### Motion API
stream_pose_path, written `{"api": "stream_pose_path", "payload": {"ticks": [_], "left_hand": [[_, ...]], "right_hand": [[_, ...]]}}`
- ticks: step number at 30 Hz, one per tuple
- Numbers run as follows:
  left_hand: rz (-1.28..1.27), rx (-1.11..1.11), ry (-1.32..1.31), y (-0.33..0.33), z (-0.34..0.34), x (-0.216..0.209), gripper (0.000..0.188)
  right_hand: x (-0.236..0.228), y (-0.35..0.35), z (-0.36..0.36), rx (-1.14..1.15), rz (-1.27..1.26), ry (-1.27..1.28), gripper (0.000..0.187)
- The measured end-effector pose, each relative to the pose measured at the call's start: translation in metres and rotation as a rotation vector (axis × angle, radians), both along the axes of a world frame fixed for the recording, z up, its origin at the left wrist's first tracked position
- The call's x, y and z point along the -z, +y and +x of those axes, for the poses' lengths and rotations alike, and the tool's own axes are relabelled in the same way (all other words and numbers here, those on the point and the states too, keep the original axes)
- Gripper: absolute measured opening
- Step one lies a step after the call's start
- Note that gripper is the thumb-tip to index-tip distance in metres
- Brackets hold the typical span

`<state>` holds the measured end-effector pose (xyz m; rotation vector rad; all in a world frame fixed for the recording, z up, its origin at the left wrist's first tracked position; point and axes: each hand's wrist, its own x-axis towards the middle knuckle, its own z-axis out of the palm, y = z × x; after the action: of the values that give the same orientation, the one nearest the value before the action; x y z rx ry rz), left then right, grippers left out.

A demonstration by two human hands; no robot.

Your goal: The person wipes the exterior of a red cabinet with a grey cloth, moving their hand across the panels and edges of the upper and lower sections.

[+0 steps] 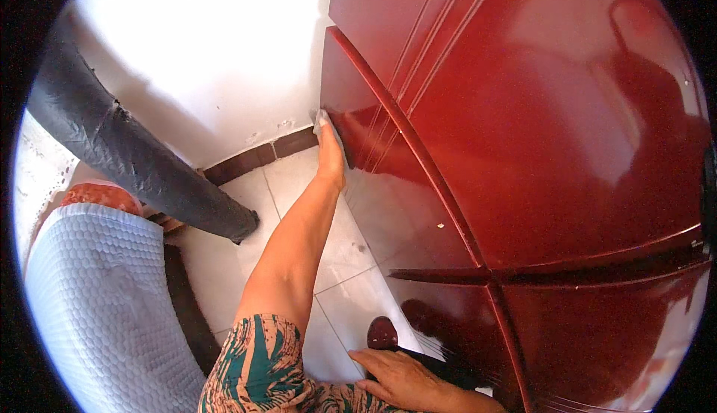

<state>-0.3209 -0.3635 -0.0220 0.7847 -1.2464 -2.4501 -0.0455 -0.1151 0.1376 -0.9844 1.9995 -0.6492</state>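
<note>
My left arm reaches forward, its patterned sleeve ending at the elbow. At the far lower corner of a glossy dark red cabinet (538,129), my left hand (330,153) presses a thin greyish cloth (317,119) against the surface. Most of that cloth is hidden behind the fingers, and its exact kind is hard to make out. Close to my body, my right hand (403,379) rests over my dark-clothed leg. Its fingers are extended to the left with the thumb apart, and nothing is in it.
A raised red trim strip (403,125) runs down the cabinet front. Left of my arm stand a dark pipe-like post (134,148) and a bed corner with a light blue quilted cover (104,286). Pale floor tiles (340,245) meet a white wall (216,47). A dark red shoe (382,332) shows near my right hand.
</note>
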Motion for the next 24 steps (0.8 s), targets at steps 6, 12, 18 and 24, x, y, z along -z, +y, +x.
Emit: {"api": "stream_pose_path", "payload": {"ticks": [6, 12, 18, 24], "left_hand": [[0.234, 0.014, -0.065, 0.066, 0.048, 0.083, 0.092], [0.092, -0.06, -0.051, 0.129, 0.098, 0.066, 0.078], [-0.343, -0.079, 0.084, 0.117, 0.105, -0.074, 0.072], [-0.574, 0.05, 0.28, 0.167, 0.174, -0.099, 0.079]], "right_hand": [[0.002, -0.003, 0.004, -0.004, -0.001, 0.021, 0.051], [0.005, 0.0, 0.005, -0.033, -0.057, 0.045, 0.049], [0.021, 0.003, 0.005, -0.112, -0.001, 0.102, 0.045], [0.026, -0.001, 0.003, -0.298, 0.177, 0.074, 0.041]]}}
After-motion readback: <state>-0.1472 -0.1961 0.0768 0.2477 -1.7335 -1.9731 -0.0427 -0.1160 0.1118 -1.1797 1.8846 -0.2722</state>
